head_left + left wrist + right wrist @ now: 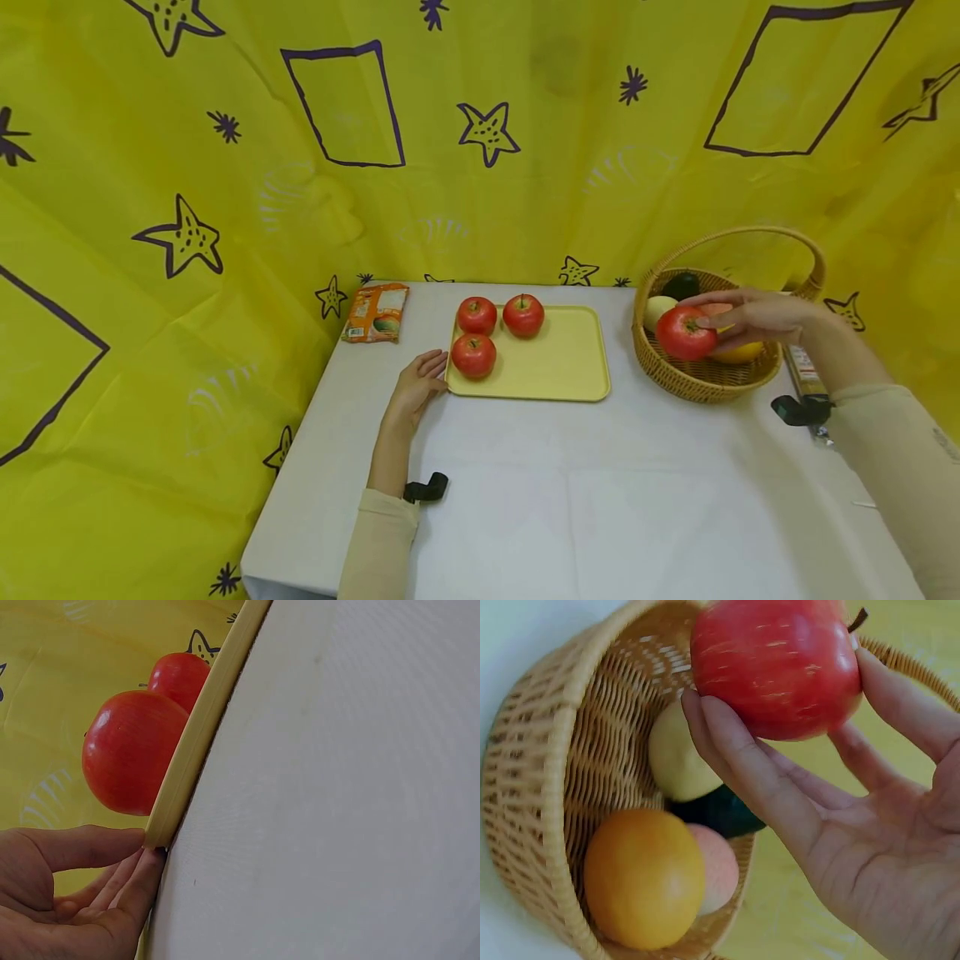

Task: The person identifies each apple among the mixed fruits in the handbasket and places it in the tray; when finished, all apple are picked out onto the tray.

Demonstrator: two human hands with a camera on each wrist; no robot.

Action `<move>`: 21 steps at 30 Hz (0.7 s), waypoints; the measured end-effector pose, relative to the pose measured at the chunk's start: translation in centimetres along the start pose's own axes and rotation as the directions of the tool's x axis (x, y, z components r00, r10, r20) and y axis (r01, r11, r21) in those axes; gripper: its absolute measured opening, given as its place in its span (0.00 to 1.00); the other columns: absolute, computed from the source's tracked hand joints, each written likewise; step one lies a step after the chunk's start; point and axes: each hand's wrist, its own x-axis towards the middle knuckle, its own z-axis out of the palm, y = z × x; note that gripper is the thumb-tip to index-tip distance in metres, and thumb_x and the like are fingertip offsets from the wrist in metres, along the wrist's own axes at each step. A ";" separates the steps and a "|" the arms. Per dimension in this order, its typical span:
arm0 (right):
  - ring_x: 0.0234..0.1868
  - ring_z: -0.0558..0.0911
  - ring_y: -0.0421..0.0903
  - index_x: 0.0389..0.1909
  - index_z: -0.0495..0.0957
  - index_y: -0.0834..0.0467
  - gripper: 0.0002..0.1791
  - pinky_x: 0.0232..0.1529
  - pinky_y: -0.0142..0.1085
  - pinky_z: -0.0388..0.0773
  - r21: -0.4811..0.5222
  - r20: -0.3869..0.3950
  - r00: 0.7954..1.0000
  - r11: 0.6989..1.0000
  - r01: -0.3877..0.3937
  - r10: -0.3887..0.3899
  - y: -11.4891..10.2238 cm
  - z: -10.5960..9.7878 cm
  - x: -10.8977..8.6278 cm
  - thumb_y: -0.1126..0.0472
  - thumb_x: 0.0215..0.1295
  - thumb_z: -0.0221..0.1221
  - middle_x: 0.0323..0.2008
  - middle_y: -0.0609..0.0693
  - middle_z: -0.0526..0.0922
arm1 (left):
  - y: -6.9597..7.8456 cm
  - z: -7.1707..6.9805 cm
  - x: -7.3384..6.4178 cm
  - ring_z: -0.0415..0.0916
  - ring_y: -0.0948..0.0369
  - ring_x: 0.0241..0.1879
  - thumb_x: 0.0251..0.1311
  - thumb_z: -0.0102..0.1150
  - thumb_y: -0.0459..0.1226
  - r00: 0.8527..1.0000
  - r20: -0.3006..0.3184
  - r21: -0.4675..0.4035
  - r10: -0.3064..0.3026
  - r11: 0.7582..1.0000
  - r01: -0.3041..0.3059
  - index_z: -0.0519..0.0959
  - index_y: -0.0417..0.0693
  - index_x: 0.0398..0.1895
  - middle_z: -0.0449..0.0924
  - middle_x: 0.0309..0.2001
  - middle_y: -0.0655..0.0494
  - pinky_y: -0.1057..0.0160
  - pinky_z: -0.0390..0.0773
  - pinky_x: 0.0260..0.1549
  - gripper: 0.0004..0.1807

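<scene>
My right hand [761, 317] holds a red apple [686, 333] between thumb and fingers, over the front of a wicker basket [675, 375]. In the right wrist view the apple's stem points toward the thumb. Inside the basket lie an orange fruit [645, 879], a pink fruit [718, 868], a pale yellow fruit [681, 754] and a dark green one [724, 811]. My left hand [416, 387] pinches the left rim of a yellow tray [555, 358], thumb on top and fingers beneath. Three red apples [474, 357] sit at the tray's left side.
An orange snack packet [377, 313] lies at the table's back left corner. Partly behind the right forearm, a packaged item [806, 375] lies right of the basket. The basket's tall handle [813, 258] arches up. A yellow patterned cloth [480, 217] hangs behind the white table [517, 500].
</scene>
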 end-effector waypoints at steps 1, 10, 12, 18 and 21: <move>0.57 0.82 0.53 0.70 0.73 0.50 0.22 0.62 0.57 0.77 0.008 -0.009 1.000 1.000 -0.001 0.001 -0.1 0.3 0.0 0.63 0.79 0.54 0.63 0.54 0.71 | 0.0 0.0 0.0 0.63 0.48 0.76 0.55 0.51 0.11 1.000 -0.001 0.000 -0.004 1.000 0.004 0.61 0.34 0.77 0.66 0.75 0.37 0.51 0.69 0.70 0.43; 0.57 0.80 0.53 0.79 0.57 0.63 0.34 0.61 0.54 0.79 0.003 -0.046 0.999 1.000 -0.003 0.003 -1.3 2.9 0.1 0.61 0.78 0.57 0.68 0.63 0.64 | 0.0 -0.3 0.0 0.63 0.47 0.76 0.55 0.52 0.12 1.000 -0.013 0.008 -0.025 1.000 0.025 0.62 0.35 0.77 0.66 0.75 0.38 0.62 0.79 0.58 0.42; 0.56 0.81 0.53 0.79 0.56 0.64 0.34 0.61 0.54 0.79 0.008 -0.051 0.999 1.000 0.003 -0.002 -1.6 3.3 0.2 0.62 0.77 0.57 0.67 0.63 0.65 | -0.1 -0.3 0.1 0.63 0.47 0.76 0.55 0.53 0.12 1.000 -0.008 0.008 -0.024 1.000 0.024 0.62 0.35 0.77 0.66 0.75 0.38 0.61 0.79 0.59 0.42; 0.55 0.82 0.55 0.77 0.63 0.59 0.31 0.59 0.56 0.80 0.030 -0.043 0.998 0.999 0.039 -0.037 -2.2 4.5 0.3 0.63 0.77 0.57 0.66 0.64 0.64 | -0.2 -0.2 0.2 0.64 0.47 0.76 0.55 0.53 0.12 1.000 -0.017 0.009 -0.021 1.000 0.021 0.62 0.35 0.77 0.67 0.75 0.38 0.62 0.79 0.59 0.43; 0.56 0.82 0.57 0.75 0.67 0.54 0.28 0.58 0.60 0.79 0.051 -0.047 0.998 0.997 0.050 -0.048 -2.6 5.3 0.5 0.63 0.77 0.58 0.66 0.64 0.65 | -0.2 -0.1 0.2 0.64 0.47 0.76 0.55 0.53 0.12 1.000 -0.020 0.014 -0.015 1.000 0.016 0.62 0.35 0.77 0.67 0.75 0.38 0.64 0.80 0.58 0.43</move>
